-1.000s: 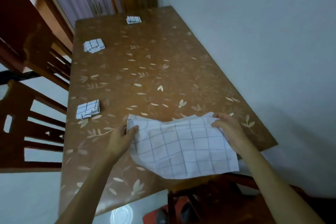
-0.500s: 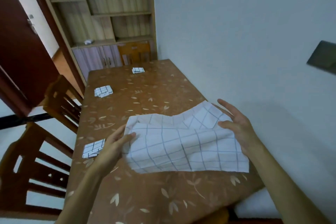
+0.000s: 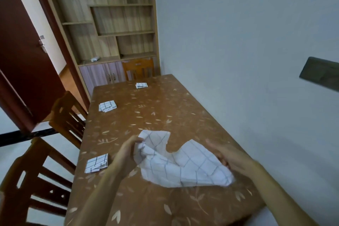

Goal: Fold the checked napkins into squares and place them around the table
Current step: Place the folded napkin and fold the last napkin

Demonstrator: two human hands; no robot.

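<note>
A white napkin with a dark check (image 3: 185,166) hangs crumpled just above the brown leaf-patterned table (image 3: 156,115), stretched between both hands. My left hand (image 3: 128,154) grips its upper left corner. My right hand (image 3: 229,158) holds its right edge; the hand is blurred. Three folded checked napkins lie along the table's left side and far end: a near one (image 3: 96,165), a middle one (image 3: 107,105) and a far one (image 3: 141,85).
Two wooden chairs stand at the table's left side, one near (image 3: 34,185) and one further back (image 3: 67,117), and a third chair (image 3: 138,69) at the far end. A white wall (image 3: 238,42) runs along the right. Shelving (image 3: 113,20) and a dark red door (image 3: 23,57) are behind.
The napkin was spread flat and wide between my hands; now its middle sags and bunches as my hands draw closer together. The camera has tilted up.
</note>
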